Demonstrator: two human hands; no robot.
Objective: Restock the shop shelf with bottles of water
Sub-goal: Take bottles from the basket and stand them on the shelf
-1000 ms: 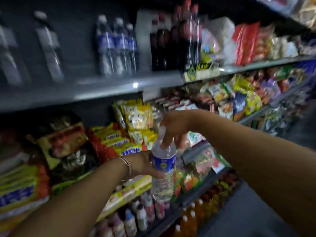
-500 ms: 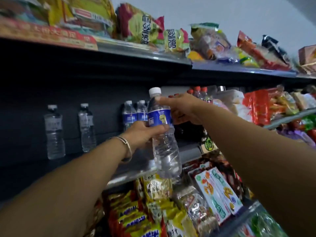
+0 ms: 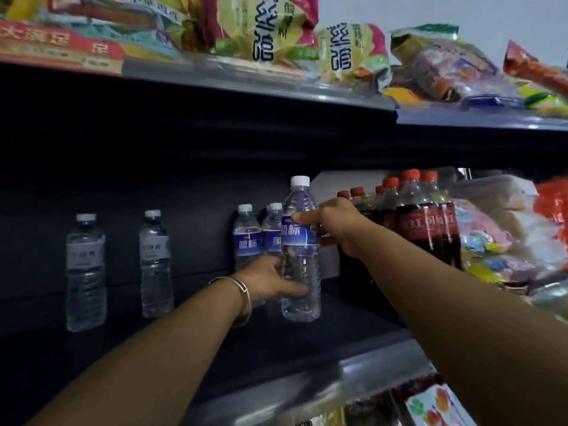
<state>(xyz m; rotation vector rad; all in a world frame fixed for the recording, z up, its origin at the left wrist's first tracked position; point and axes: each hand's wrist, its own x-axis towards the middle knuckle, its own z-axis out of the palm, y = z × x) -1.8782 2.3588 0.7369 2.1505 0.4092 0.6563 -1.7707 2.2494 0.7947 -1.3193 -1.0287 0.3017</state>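
The held bottle [image 3: 300, 256] hides most left-hand fingers [image 3: 293, 289].

A small grocery shop is shown. Dark metal shelving [image 3: 362, 368] is stacked in tiers, with goods set out in rows. Left of the left hand [image 3: 270, 279], white-capped water bottles [image 3: 86, 272] are lined up; right of the right hand [image 3: 335, 224], red-capped cola bottles [image 3: 425, 222] are grouped. Above both hands, printed snack packets [image 3: 270, 29] are piled on the upper shelf.
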